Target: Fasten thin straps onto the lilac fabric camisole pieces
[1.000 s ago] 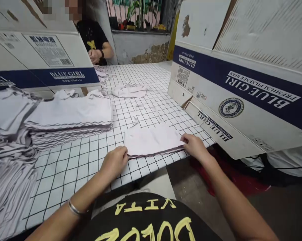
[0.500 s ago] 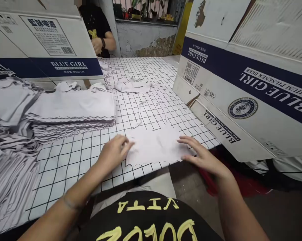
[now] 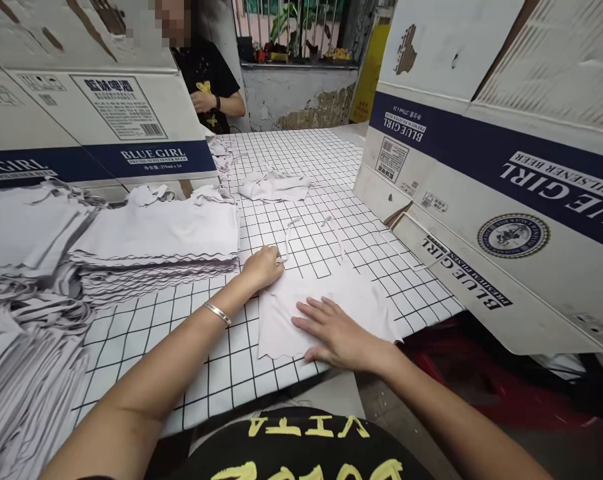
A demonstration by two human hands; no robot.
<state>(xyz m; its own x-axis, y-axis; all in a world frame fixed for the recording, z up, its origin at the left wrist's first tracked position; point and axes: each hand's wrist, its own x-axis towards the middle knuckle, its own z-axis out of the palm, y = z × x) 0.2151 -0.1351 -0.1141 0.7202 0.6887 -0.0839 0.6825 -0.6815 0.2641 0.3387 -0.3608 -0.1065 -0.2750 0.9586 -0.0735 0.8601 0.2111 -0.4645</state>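
Observation:
A white garment piece (image 3: 281, 313) with thin straps and a wavy lower edge lies on the checked table in front of me. My left hand (image 3: 263, 267) is closed at its upper left corner, pinching the fabric near the left strap. My right hand (image 3: 331, 330) rests flat on the middle of the piece with its fingers spread. Both straps stretch away from me over the grid cloth.
Stacked white garments (image 3: 156, 233) and more folded piles (image 3: 26, 227) fill the left side. Another white piece (image 3: 276, 187) lies further back. Cardboard boxes (image 3: 146, 160) (image 3: 431, 167) stand left and right. A person (image 3: 216, 87) is at the far end.
My left hand has moved up to the garment's upper left corner and closed there. My right hand has moved left from the right edge onto the middle of the fabric.

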